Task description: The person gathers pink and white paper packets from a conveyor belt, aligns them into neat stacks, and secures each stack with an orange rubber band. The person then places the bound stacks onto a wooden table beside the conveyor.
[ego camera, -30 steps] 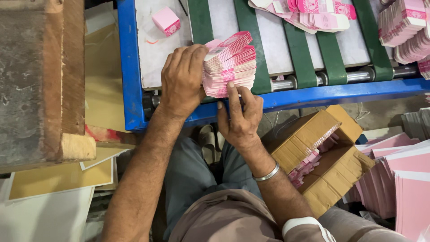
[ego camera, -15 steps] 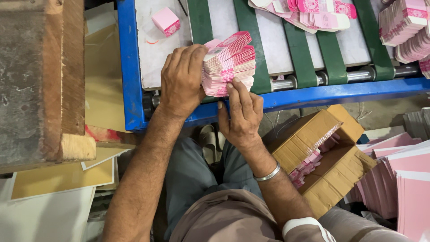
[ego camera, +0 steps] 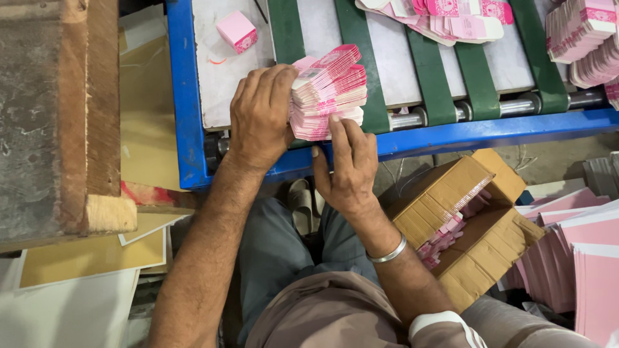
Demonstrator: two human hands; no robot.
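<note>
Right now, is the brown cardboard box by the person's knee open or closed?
Open. The brown cardboard box has its flaps spread apart, and pink flat cartons show in the gap between them.

Pink flat cartons stack point(ego camera: 329, 93) at centre; 1 small pink box point(ego camera: 236, 31) at 11 o'clock; brown cardboard box point(ego camera: 467, 225) at 4 o'clock.

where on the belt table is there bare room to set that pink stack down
Bare white surface lies between the blue frame and first green belt, below the small pink box. The upper right is crowded with pink cartons.
</note>
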